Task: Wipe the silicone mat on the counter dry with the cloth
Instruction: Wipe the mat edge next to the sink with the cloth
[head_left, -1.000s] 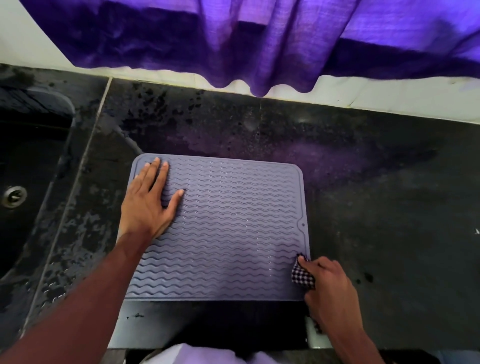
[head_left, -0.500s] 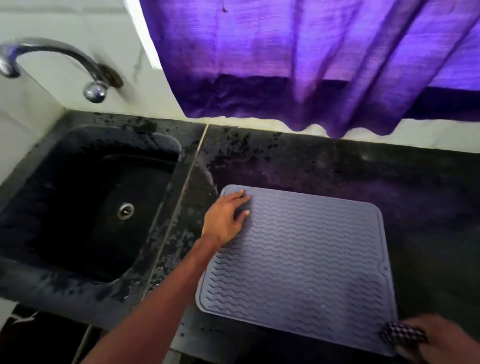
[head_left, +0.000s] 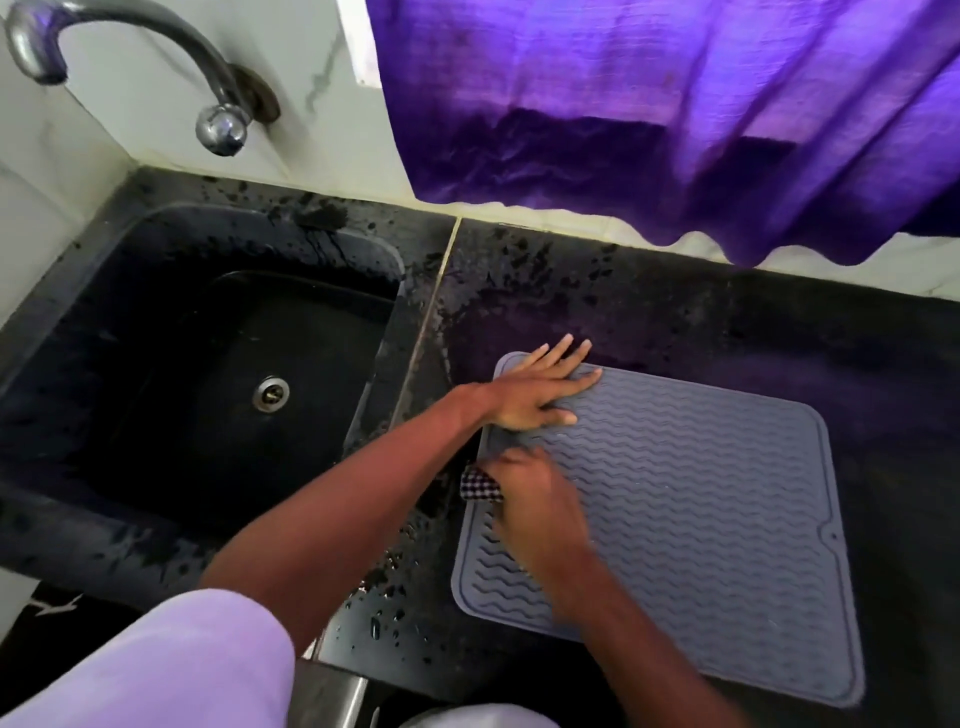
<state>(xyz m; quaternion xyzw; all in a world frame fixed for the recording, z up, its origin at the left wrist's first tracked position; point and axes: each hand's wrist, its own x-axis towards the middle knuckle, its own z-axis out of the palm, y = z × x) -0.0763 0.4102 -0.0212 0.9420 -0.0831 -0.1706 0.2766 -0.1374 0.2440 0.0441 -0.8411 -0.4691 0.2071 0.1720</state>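
My left hand (head_left: 540, 395) lies flat, fingers straight and slightly fanned, pinning the 10 o'clock corner of the grey wavy-ribbed silicone mat (head_left: 701, 519) on the black stone worktop (head_left: 675, 312). My right hand (head_left: 535, 499), blurred, grips the black-and-white checked cloth (head_left: 480, 484) at the mat's 9 o'clock edge. Mid-wipe, I'd say. Whether the 3-to-5 o'clock stretch is dry, I can't tell.

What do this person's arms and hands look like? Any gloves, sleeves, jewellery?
No gloves: left hand and right hand are bare, forearms too. A pale lilac short sleeve covers the left upper arm. No rings or watch show; the right hand is blurred.
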